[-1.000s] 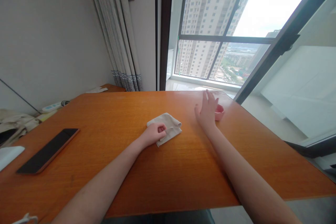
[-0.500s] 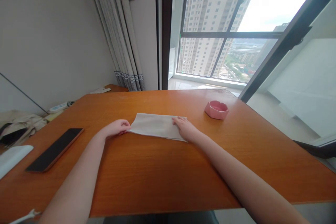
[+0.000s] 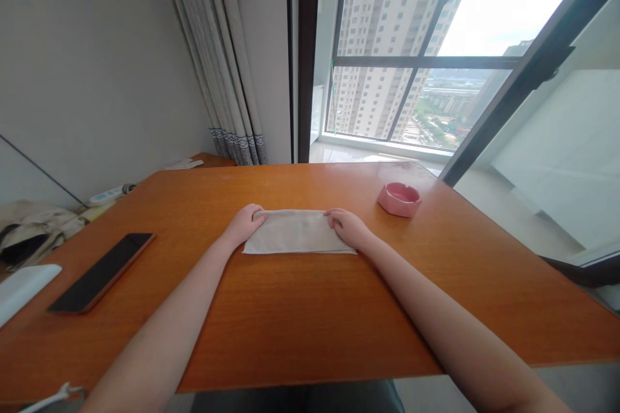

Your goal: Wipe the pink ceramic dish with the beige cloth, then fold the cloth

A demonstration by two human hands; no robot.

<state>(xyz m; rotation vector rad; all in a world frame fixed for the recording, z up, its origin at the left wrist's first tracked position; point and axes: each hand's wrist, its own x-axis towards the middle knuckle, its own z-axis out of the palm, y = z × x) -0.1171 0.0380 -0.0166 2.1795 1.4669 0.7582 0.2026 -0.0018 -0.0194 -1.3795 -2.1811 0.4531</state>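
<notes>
A pale grey-white cloth, folded into a long rectangle, lies flat on the wooden table. At its far left corner, my left hand has thumb and fingers closed on the edge. My right hand is at the far right corner, its bent fingers closed on the cloth there. The fingertips of both hands are partly hidden. Between the hands the cloth looks smooth, its near edge resting on the wood.
A pink ashtray stands to the right behind the cloth. On the left lies a dark phone, with a white object beside it at the table's edge. A white cable end shows at the lower left. Beyond the table are a curtain and window.
My left hand has moved from the near left corner to the far left corner. The cloth now lies straighter and flatter. My right hand has shifted slightly toward the far right corner.
</notes>
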